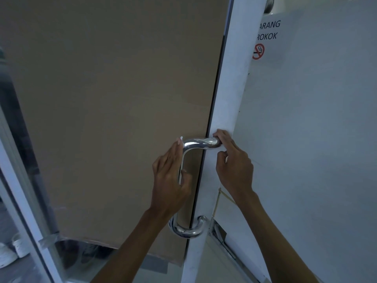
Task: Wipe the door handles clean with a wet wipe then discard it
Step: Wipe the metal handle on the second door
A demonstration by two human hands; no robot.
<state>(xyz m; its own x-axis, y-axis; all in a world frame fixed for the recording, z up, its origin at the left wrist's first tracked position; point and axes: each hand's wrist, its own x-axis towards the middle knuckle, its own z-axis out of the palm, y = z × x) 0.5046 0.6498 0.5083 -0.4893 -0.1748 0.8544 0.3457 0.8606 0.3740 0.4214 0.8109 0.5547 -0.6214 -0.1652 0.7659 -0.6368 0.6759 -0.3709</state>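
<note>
A chrome D-shaped door handle (189, 145) is fixed to the white door stile (230, 99); its lower bend (188, 231) shows below my wrist. My left hand (169, 176) wraps the upper part of the upright bar, fingers along its outer side and thumb across the inner side. A small white tip of the wet wipe (181, 138) pokes out at my fingertips by the top corner; the rest is hidden under my hand. My right hand (232, 164) grips the handle's top end at the stile, index finger curled over it.
Brown cardboard (106, 99) covers the door pane behind the handle. A white wall (316, 139) on the right carries a no-smoking notice (265, 37). A metal frame post (26, 190) stands at the left, with white shoes (12, 250) on the floor beyond.
</note>
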